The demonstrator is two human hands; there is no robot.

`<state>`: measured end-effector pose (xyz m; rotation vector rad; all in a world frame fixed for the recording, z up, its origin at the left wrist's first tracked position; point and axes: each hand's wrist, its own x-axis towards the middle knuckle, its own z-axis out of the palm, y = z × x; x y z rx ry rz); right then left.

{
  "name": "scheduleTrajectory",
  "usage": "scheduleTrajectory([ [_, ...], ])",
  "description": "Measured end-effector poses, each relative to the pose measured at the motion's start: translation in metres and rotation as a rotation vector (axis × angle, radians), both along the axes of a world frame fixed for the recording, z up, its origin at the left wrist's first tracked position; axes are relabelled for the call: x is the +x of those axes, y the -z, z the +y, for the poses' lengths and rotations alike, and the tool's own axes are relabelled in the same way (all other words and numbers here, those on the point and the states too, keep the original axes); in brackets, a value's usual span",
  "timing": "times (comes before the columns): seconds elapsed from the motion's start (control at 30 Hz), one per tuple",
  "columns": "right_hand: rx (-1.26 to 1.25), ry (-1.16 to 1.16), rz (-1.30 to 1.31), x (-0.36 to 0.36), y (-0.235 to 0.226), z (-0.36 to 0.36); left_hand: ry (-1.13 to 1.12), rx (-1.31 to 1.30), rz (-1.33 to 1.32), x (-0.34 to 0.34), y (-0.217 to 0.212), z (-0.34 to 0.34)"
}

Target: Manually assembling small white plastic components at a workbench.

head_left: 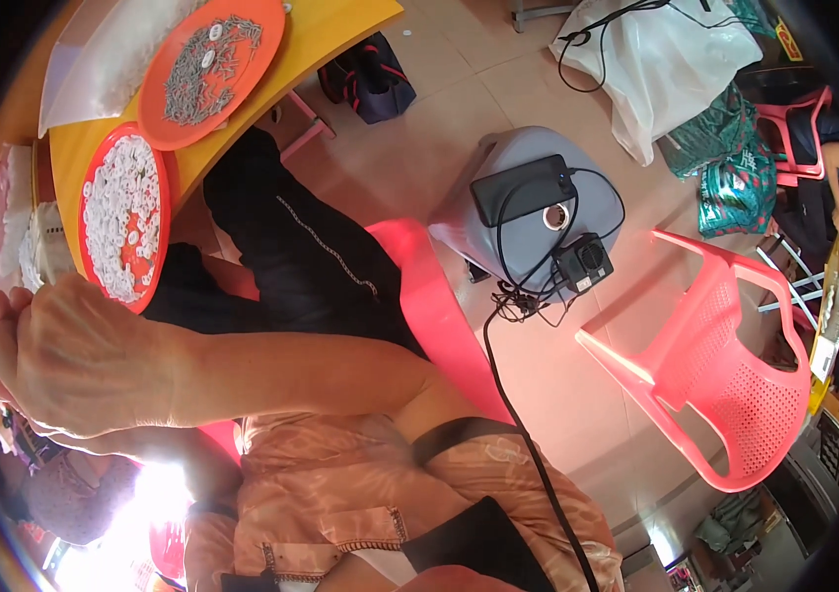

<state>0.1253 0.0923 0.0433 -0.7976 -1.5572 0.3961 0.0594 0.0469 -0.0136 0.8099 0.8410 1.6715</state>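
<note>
The right hand [74,355] hangs beside the round red plastic tray [165,202] of small white plastic pieces [118,212] on the yellow table [326,35]; a careless wrist could tip it, scattering them. Its fingers look curled, though on what I can't tell; the left's are hidden.

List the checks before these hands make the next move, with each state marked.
1. Right hand contents: cannot tell; its fingers are turned away.
2. White pieces inside the red tray: ok, those in sight are heaped within its rim.
3. Only metal pieces in the orange tray: not ok; white ovals lie among them.
4. Cable neat: not ok; bunched up by the grey stool.
5. Black box on the stool: ok, lying flat on top.
</note>
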Motion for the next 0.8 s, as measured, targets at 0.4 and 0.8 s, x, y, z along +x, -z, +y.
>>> scheduleTrajectory([
  [0.4,-0.062,-0.111,0.069,0.01,0.011,0.017,-0.198,-0.066,0.16,0.008,0.001,0.028],
  [0.8,-0.083,0.078,-0.169,0.001,0.008,0.002,-0.382,-0.098,0.294,0.046,-0.035,0.026],
])
